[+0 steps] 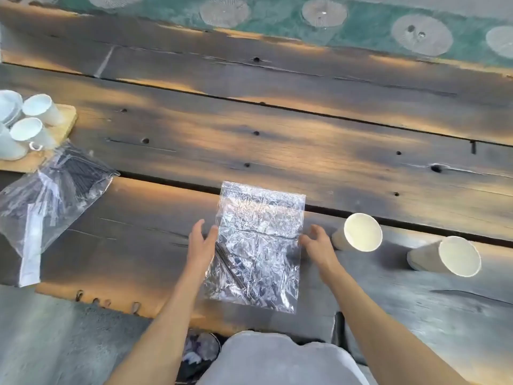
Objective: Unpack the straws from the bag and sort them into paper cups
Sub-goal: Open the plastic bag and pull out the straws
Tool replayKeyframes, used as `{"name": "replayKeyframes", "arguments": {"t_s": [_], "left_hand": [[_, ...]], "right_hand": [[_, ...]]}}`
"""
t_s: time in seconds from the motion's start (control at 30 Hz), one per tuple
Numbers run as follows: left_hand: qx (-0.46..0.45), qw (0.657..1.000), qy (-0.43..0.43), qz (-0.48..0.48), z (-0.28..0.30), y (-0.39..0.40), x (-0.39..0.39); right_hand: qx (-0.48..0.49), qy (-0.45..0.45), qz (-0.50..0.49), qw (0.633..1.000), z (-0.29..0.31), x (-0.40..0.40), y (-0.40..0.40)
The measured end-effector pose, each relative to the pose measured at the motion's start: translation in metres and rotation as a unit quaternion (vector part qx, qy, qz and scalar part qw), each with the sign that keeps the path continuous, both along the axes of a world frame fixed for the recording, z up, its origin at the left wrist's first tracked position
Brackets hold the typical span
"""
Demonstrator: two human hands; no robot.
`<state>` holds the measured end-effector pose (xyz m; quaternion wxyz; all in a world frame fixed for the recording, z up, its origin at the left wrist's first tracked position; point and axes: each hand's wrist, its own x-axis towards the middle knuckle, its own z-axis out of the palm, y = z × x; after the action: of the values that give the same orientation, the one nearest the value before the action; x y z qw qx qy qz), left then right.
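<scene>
A crinkled clear plastic bag (259, 243) lies flat on the wooden table in front of me, with a few dark straws (230, 266) inside along its lower left. My left hand (201, 243) rests against the bag's left edge, fingers spread. At the bag's right edge my right hand (319, 244) has its fingers apart, touching or just beside it. Two paper cups stand to the right: the nearer cup (359, 232) and the farther cup (447, 258), both empty as far as I can see.
A second clear bag (52, 195) full of dark straws lies at the left. Behind it a wooden board (66, 120) holds several white cups (30, 132). A green patterned runner (277, 20) crosses the far side. The table's near edge is by my lap.
</scene>
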<state>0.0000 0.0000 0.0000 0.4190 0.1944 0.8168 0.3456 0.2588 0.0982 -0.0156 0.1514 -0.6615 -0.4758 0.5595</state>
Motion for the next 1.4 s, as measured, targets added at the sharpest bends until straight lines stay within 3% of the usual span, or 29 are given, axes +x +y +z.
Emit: {"name": "replayKeyframes", "arguments": {"t_s": [0.27, 0.53, 0.77, 1.0, 1.23, 1.4], "left_hand": [[-0.026, 0.999, -0.031, 0.025, -0.022, 0.067, -0.028], [-0.021, 1.000, -0.002, 0.018, -0.039, 0.119, -0.047], [-0.051, 0.998, 0.004, 0.026, -0.041, 0.140, -0.042], [-0.005, 0.993, -0.044, 0.107, -0.022, 0.120, -0.052], [0.095, 0.989, -0.064, 0.098, 0.028, 0.075, -0.053], [0.138, 0.982, -0.088, 0.097, 0.067, 0.034, -0.040]], "right_hand": [[-0.045, -0.049, -0.062, 0.996, -0.013, -0.017, 0.038], [-0.026, -0.042, -0.116, 0.992, -0.025, -0.032, 0.073], [-0.072, -0.011, -0.156, 0.985, -0.022, -0.040, 0.090], [-0.039, 0.028, -0.127, 0.991, -0.002, -0.041, 0.082], [0.012, 0.168, -0.102, 0.980, 0.053, -0.030, 0.051], [0.039, 0.206, -0.106, 0.972, 0.101, -0.004, 0.013]]}}
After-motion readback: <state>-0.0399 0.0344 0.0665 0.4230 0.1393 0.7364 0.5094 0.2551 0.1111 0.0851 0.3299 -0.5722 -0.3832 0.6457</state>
